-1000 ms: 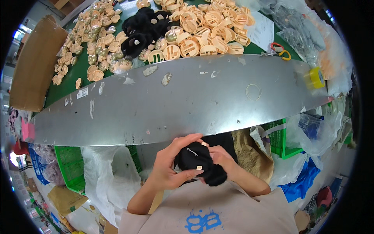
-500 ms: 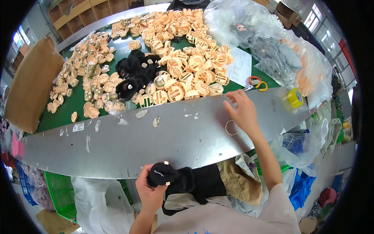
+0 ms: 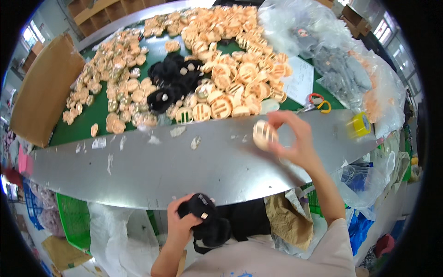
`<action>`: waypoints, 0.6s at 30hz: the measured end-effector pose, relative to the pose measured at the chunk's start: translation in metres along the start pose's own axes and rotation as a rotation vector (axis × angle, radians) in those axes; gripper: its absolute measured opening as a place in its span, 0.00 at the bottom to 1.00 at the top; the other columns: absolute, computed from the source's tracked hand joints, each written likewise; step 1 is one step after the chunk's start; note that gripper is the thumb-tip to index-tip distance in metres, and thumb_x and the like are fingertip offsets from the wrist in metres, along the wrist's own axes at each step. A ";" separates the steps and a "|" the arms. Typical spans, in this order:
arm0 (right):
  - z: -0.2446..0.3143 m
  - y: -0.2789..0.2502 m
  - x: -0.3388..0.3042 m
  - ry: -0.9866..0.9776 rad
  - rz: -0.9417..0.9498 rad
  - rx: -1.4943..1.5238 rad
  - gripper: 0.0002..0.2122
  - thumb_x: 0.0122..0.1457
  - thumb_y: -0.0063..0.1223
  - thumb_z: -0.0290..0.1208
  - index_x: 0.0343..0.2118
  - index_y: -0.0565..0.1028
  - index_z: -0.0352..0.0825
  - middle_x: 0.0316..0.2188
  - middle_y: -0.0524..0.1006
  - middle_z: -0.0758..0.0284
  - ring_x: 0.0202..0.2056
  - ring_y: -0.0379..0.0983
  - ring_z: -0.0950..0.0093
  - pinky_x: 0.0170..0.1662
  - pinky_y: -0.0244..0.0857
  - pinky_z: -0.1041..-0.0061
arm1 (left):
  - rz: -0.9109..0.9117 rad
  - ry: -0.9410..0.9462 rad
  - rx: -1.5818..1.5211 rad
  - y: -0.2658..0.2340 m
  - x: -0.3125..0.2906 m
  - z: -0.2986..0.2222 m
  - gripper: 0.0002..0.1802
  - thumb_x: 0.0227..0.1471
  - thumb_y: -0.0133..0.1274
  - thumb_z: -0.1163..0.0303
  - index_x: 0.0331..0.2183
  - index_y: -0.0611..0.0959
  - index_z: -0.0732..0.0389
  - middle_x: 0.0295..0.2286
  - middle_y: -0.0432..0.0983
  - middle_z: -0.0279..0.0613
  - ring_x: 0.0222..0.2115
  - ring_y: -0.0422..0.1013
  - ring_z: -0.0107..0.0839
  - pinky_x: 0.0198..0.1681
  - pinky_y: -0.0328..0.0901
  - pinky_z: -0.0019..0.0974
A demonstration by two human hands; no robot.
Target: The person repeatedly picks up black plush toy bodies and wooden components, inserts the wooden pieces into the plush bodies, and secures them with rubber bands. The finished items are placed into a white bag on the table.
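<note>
My left hand [image 3: 179, 222] is closed around a black plush piece [image 3: 216, 232] in front of my body, below the table's near edge. The plush is furry, with a smooth dark round part at its top and a small beige bit on it. Over the metal edge, my right hand [image 3: 299, 142] pinches a round, wood-coloured slotted piece [image 3: 265, 135] between thumb and fingers; it is slightly blurred. Just beyond lies a pile of similar slotted pieces [image 3: 221, 108]. More black plush pieces [image 3: 173, 76] lie left of that pile.
Gold and beige round parts [image 3: 117, 69] spread across the green surface beside a cardboard sheet [image 3: 44, 92]. Red-and-orange-handled scissors [image 3: 318, 102], a paper sheet [image 3: 299, 81] and yellow tape [image 3: 361, 123] lie right. Clear plastic bags [image 3: 341, 69] heap behind. A green crate [image 3: 73, 221] stands below left.
My right hand, which held nothing, now grips a slotted round piece. My left hand has turned the black plush so its top faces another way. The view has shifted slightly.
</note>
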State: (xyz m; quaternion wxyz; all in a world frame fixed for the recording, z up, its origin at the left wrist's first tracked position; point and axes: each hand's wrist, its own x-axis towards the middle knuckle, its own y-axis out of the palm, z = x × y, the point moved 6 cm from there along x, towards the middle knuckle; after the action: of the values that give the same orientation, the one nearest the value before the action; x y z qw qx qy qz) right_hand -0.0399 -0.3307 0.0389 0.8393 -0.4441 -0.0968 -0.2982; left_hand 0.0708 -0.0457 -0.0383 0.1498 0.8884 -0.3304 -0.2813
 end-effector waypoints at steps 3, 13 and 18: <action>0.085 0.013 -0.028 -0.249 0.285 0.294 0.31 0.39 0.70 0.33 0.50 0.74 0.30 0.42 0.78 0.60 0.37 0.77 0.64 0.40 0.72 0.71 | 0.094 -0.134 0.064 0.009 0.004 0.016 0.24 0.30 0.52 0.76 0.36 0.81 0.73 0.31 0.80 0.44 0.31 0.75 0.30 0.39 0.69 0.30; 0.136 0.038 -0.046 -0.585 0.371 0.290 0.25 0.44 0.66 0.29 0.47 0.73 0.28 0.42 0.72 0.59 0.38 0.74 0.63 0.41 0.72 0.69 | 0.448 -0.008 0.170 0.031 -0.015 0.003 0.19 0.43 0.61 0.73 0.40 0.81 0.68 0.32 0.79 0.34 0.34 0.72 0.20 0.42 0.66 0.27; 0.139 0.038 -0.055 -0.524 0.440 0.309 0.24 0.47 0.64 0.28 0.48 0.73 0.30 0.42 0.72 0.59 0.37 0.74 0.63 0.39 0.72 0.68 | 0.563 0.062 0.257 0.034 -0.018 0.000 0.20 0.39 0.60 0.74 0.38 0.81 0.69 0.33 0.79 0.36 0.36 0.72 0.22 0.42 0.66 0.28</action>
State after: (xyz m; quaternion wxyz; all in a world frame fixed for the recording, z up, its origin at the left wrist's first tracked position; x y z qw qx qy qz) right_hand -0.0475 -0.1802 0.0715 0.8871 -0.3839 -0.2545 0.0311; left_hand 0.0424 -0.0586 -0.0150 0.1184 0.7819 -0.5916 -0.1573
